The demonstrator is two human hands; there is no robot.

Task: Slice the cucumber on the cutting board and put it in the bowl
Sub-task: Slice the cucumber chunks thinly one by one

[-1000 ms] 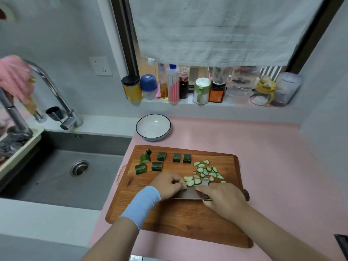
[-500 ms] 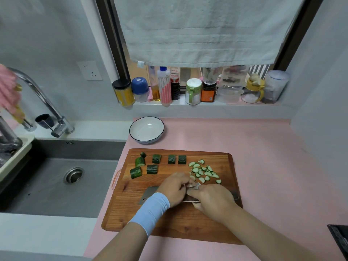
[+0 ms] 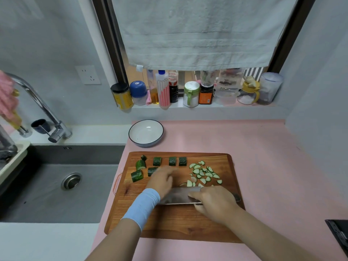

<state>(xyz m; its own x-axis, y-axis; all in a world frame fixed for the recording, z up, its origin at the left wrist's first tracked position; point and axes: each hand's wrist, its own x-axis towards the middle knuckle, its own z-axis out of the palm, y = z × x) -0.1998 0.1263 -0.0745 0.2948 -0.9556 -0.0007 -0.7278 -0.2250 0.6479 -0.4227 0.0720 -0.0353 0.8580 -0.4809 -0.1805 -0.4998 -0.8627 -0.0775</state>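
A wooden cutting board (image 3: 169, 223) lies on the pink counter. Several dark green cucumber chunks (image 3: 157, 161) sit at its far left, and a pile of thin half-moon slices (image 3: 204, 172) at its far right. My left hand (image 3: 162, 180), blurred by motion, stretches its fingers over a chunk in the second row and hides part of it. My right hand (image 3: 214, 203) grips the handle of a cleaver (image 3: 178, 195), whose blade lies low across the board's middle behind my left wrist. The white bowl (image 3: 162, 129) with a dark rim stands empty just beyond the board's far left corner.
A steel sink (image 3: 66, 194) and faucet (image 3: 37, 104) lie to the left of the counter. Several jars and bottles (image 3: 190, 93) line the window sill under a hanging grey towel (image 3: 197, 34). A black object (image 3: 339, 236) pokes in at the lower right edge.
My left hand has left the slicing spot beside the blade and moved left and away toward the chunks. The cleaver, still in my right hand, has tilted lower over the board.
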